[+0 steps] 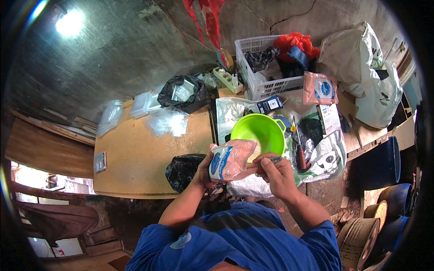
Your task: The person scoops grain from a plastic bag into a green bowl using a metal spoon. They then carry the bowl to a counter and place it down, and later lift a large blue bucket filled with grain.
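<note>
- Both forearms come from the lower part of the frame, elbows bent and set apart, and they go up toward the centre.
- The left hand (206, 170) is at the centre, its fingers curved around the left side of a pink pouch (233, 160); it is closed as far as the pouch allows.
- The right hand (276, 174) is a little to the right of it, fingers bent inward, thumb pressing toward the forefinger; between them it pinches a small dark grey thing (275, 159), of which the kind I cannot tell.
- Pink pouches are two in number: one is in the left hand, and a second pouch (320, 88) is at the upper right, against the white crate (271, 89).
- There is one green bowl (271, 131), with pale grainy material (256, 150) inside, and one red-handled screwdriver (302, 156) at the right of centre.
- On the tan table (131, 167), two black bags are near: one bag (184, 106) at the upper centre-left, another bag (183, 171) just left of the left hand.
- The held pouch lies tilted between the two hands, touching the left palm side; its right end reaches near the right fingers, and it covers the lower left rim of the bowl from view.
</note>
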Available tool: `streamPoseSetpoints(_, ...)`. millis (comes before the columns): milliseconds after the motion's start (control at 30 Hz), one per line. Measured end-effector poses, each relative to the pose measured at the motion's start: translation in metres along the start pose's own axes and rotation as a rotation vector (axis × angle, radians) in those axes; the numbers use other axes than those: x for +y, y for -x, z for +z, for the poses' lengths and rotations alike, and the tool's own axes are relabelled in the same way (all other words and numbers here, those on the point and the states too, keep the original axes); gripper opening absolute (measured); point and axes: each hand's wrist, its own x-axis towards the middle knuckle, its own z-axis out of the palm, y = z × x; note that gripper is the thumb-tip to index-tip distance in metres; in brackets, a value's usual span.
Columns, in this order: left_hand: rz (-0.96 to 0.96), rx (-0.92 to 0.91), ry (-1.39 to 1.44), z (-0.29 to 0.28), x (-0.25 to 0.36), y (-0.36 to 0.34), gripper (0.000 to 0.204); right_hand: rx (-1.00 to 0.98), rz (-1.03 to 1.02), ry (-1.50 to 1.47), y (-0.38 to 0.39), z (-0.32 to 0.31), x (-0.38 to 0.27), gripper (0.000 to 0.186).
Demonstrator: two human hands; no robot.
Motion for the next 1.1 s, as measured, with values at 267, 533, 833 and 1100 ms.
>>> streamPoseSetpoints(267,-0.004,0.146,0.117,-0.007,-0.001,-0.001,0.071,0.090,0.107,-0.228,-0.014,-0.013,0.006,0.023)
streamPoseSetpoints(533,0.007,0.077,0.140,-0.009,0.001,-0.005,0.068,0.176,0.080,-0.296,-0.027,-0.032,0.007,0.024)
streamPoseSetpoints(833,0.066,0.078,0.184,0.006,-0.001,-0.009,0.073,0.204,0.051,-0.291,-0.031,-0.044,0.001,0.022)
streamPoseSetpoints(1100,0.104,0.175,0.132,-0.002,-0.004,-0.010,0.073,0.265,0.020,-0.355,-0.031,-0.058,-0.002,0.021)
